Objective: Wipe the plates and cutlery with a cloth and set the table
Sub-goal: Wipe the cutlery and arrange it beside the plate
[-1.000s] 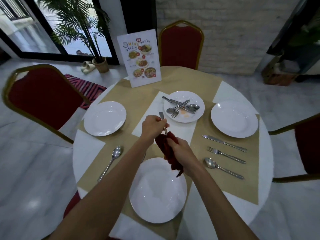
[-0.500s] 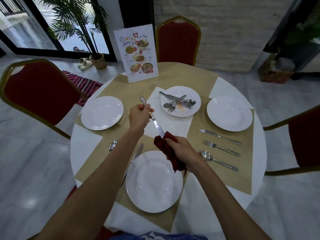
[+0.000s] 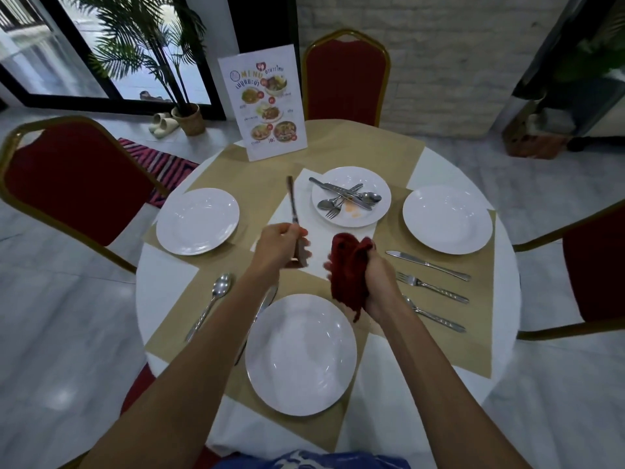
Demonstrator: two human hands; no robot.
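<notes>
My left hand grips a table knife by its middle, one end pointing away from me above the table. Just to its right, my right hand holds a bunched dark red cloth, a small gap apart from the knife. A white plate lies near me, another on the left and a third on the right. The far middle plate carries a stain and a pile of cutlery. A spoon lies at the left; a second knife shows partly under my left arm.
To the right of my right hand lie a knife, a fork and a spoon on a tan mat. A menu card stands at the table's far side. Red chairs surround the round table.
My left hand has drawn the knife out of the cloth and turned it more upright. The cloth in my right hand now sits apart from the knife.
</notes>
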